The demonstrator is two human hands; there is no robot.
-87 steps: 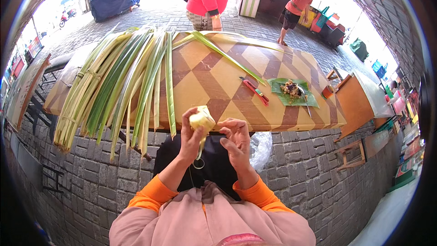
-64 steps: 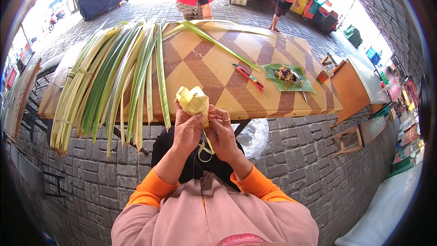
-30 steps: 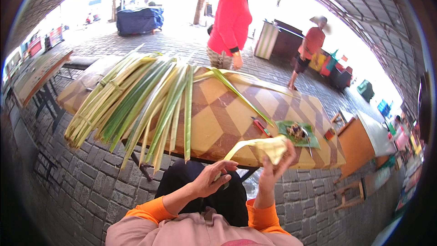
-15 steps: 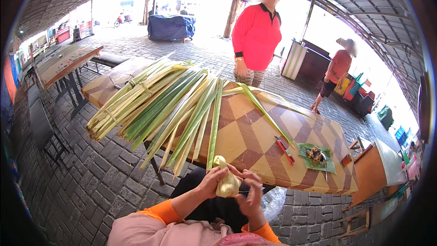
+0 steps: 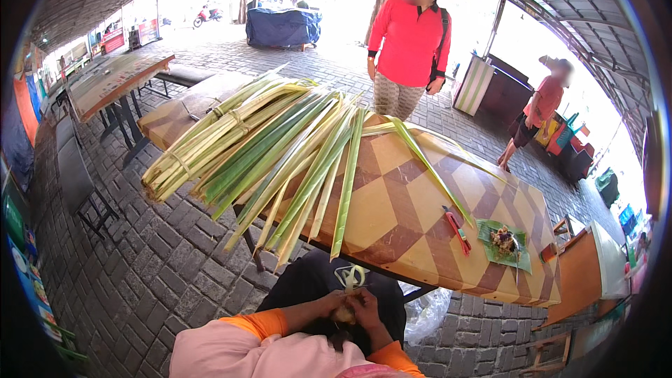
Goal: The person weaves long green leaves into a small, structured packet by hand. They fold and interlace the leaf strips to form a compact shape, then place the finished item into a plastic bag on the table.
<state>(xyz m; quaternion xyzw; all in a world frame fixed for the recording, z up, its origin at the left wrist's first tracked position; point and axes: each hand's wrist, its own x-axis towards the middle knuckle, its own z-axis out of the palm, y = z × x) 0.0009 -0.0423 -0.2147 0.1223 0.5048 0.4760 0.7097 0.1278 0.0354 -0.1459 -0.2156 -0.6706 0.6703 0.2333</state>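
Low over my lap, both hands are closed around a small pale woven palm-leaf pouch (image 5: 343, 315). My left hand (image 5: 330, 302) grips it from one side and my right hand (image 5: 365, 308) from the other, with fingertips meeting near its top. Thin curled leaf strips (image 5: 351, 276) stick up beyond my fingers. Shade and my fingers hide much of the pouch. Ahead, a large pile of long green and yellow palm leaves (image 5: 273, 147) lies on the table (image 5: 381, 203), some in tied bundles, their ends overhanging the near edge.
Red-handled cutter (image 5: 458, 232) on the table, right of the leaves. Beside it, food on a green leaf (image 5: 504, 243) and a small cup (image 5: 549, 252). A person in a red shirt (image 5: 411, 42) stands across the table. A clear plastic bag (image 5: 427, 311) hangs below the near edge.
My hands have drawn the pouch down closer to my body, and both now close around it. The view has shifted. The red-shirted person's arm has moved from the table side.
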